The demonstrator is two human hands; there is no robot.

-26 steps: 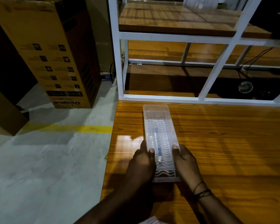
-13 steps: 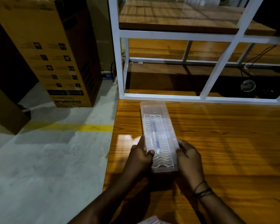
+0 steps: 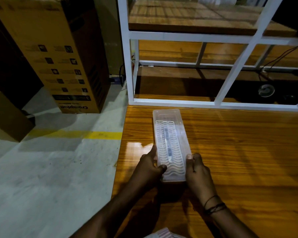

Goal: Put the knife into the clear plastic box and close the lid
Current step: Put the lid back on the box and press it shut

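A long clear plastic box (image 3: pixel 169 124) with its lid on lies lengthwise on the glossy wooden table (image 3: pixel 239 152), near the table's left edge. Through the lid I make out the knife (image 3: pixel 168 145) lying along the box on a white wavy insert. My left hand (image 3: pixel 149 166) grips the near left side of the box, thumb on the lid's edge. My right hand (image 3: pixel 197 170) grips the near right side, thumb pressed on the lid's corner. The near end of the box sits between both hands.
A white metal shelf frame (image 3: pixel 130 66) with wooden boards stands at the table's far edge. To the left, on the grey floor with a yellow line (image 3: pixel 86 134), stand a tall cardboard carton (image 3: pixel 58 54) and a smaller box (image 3: pixel 5 115). Cables (image 3: pixel 279 57) run behind the frame.
The box has been drawn a little nearer and its near end sits lower between my hands. Both hands have slid along its near sides, thumbs now pressing the lid's edges.
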